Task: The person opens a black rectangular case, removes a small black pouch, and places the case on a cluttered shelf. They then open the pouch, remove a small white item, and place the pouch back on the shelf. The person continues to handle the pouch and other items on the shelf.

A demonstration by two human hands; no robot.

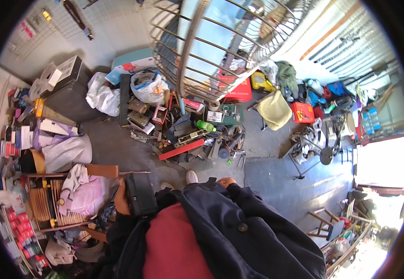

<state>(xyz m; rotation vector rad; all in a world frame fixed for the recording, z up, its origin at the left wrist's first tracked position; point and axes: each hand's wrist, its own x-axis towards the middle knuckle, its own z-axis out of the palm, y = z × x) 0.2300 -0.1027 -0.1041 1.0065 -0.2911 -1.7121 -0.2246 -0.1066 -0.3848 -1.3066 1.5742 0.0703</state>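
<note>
My left hand (pixel 122 198) grips the near side of a black rectangular case (pixel 141 193), held at waist height beside my jacket. The case looks closed; what it contains cannot be seen. Just left of it stands a wooden slatted chair (pixel 45 200) with a pink cloth garment (pixel 86 195) on the seat. My right hand (pixel 227 182) shows only in part past the dark jacket (pixel 230 223), low at my right side. Its fingers look curled, but whether they hold anything is hidden. On the floor ahead lies a heap of metal parts and tools, with a red metal bar (pixel 181 149) at its near edge.
A wire rack (pixel 191 45) juts over the heap. Beyond it are a green plastic bottle (pixel 206 126), a white sack (pixel 149 87) and a yellow-covered stool (pixel 274 111). Shelves of small boxes (pixel 22 226) line the left; a wooden stool (pixel 326 223) stands at right.
</note>
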